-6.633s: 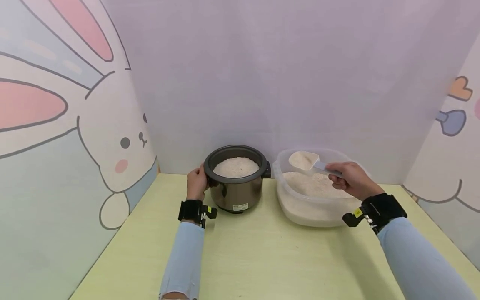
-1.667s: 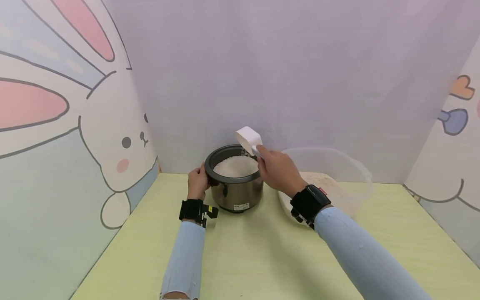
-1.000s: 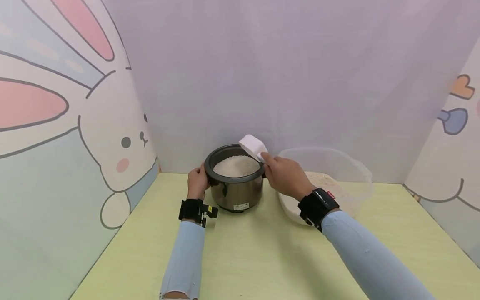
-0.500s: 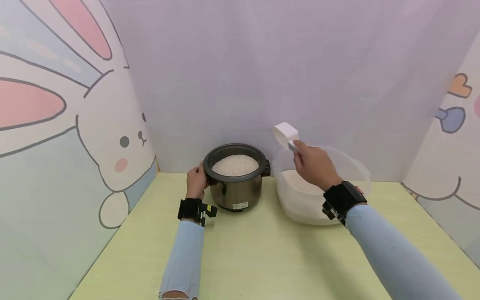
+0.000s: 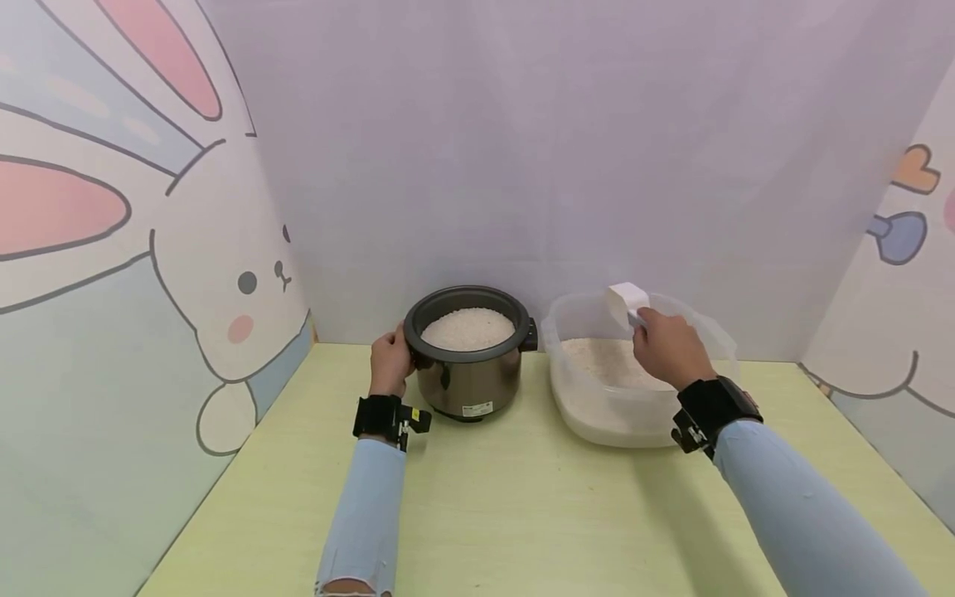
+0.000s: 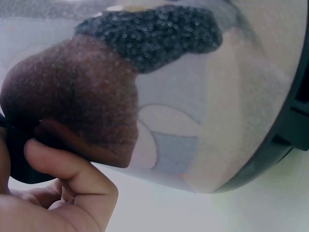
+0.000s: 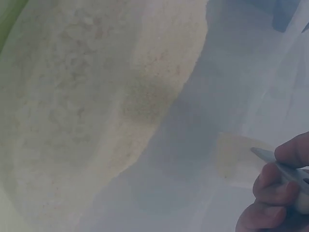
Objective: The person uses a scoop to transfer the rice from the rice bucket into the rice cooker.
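Observation:
In the head view, a dark rice cooker (image 5: pixel 470 383) with rice (image 5: pixel 468 329) in its pot stands near the back wall. My left hand (image 5: pixel 390 363) grips its left side handle (image 6: pixel 23 157), thumb on top in the left wrist view. To the right, my right hand (image 5: pixel 674 348) pinches the handle of a white measuring scoop (image 5: pixel 627 300) and holds it tilted over the clear plastic bin (image 5: pixel 589 414). Loose rice (image 5: pixel 608 361) lies in the bin. The right wrist view looks through the bin's wall at the rice and the scoop (image 7: pixel 236 157).
Both vessels sit on a pale yellow-green table (image 5: pixel 507 514), close to the lilac back curtain (image 5: pixel 477 166). Printed side panels with a rabbit (image 5: pixel 216 290) stand to the left and right. The cooker's other side handle (image 5: pixel 530 335) points toward the bin.
Grains fell from the tipped scoop into the cooker earlier. My right hand has since carried the scoop right and down over the bin. My left hand has stayed on the cooker.

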A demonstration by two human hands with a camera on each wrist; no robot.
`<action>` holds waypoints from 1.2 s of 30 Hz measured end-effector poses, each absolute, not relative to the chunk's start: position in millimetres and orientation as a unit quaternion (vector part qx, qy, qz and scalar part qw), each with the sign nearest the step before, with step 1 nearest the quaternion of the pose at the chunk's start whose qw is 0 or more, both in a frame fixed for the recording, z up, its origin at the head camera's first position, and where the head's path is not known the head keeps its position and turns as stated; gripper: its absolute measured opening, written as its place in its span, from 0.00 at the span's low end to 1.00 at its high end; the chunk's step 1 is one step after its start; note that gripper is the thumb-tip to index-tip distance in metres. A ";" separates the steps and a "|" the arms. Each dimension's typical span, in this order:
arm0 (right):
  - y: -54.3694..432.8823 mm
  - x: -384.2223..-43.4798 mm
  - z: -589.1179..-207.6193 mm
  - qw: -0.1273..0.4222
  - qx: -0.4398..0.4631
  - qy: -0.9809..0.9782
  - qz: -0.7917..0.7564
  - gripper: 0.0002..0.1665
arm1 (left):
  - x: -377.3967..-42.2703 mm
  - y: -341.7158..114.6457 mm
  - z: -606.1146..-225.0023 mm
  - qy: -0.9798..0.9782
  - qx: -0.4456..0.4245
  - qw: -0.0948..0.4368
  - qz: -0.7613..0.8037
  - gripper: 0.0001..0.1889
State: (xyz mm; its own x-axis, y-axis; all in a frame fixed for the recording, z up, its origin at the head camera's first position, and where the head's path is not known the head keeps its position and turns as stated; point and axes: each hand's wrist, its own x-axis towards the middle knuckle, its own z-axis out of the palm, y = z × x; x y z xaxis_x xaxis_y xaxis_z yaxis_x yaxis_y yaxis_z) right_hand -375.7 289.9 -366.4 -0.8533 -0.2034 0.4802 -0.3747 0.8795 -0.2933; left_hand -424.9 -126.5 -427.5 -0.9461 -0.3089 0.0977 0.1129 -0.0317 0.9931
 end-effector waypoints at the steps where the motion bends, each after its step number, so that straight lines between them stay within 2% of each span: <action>1: 291.2 -375.6 -368.3 0.218 0.152 -0.945 0.192 0.20 | -424.8 -126.7 -427.6 -0.680 0.072 0.147 -0.715 0.22; 9: 289.8 -376.6 -371.3 0.167 0.149 -0.958 0.179 0.08 | -425.2 -128.5 -428.0 -0.680 0.076 0.148 -0.714 0.23; 22: 291.5 -382.6 -373.6 0.018 0.158 -0.976 0.149 0.15 | -425.8 -129.2 -425.7 -0.687 0.075 0.146 -0.708 0.23; 25: 292.0 -384.1 -375.5 -0.002 0.166 -0.975 0.150 0.12 | -426.1 -129.2 -425.4 -0.687 0.075 0.145 -0.708 0.23; 30: 293.3 -387.8 -378.4 -0.035 0.175 -0.970 0.165 0.15 | -425.5 -128.1 -425.0 -0.686 0.075 0.146 -0.709 0.22; 36: 293.8 -389.7 -376.7 -0.057 0.193 -0.965 0.171 0.13 | -425.1 -127.1 -426.6 -0.685 0.074 0.144 -0.710 0.23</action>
State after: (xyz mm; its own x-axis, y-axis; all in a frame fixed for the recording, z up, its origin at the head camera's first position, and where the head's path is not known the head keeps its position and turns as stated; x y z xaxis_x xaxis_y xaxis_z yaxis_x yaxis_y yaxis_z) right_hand -389.7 293.8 -376.7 -0.9194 -0.3908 -0.0436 -0.3521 0.8676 -0.3512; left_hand -425.1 -127.1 -426.6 -0.9474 -0.3065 0.0922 0.1029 -0.0192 0.9945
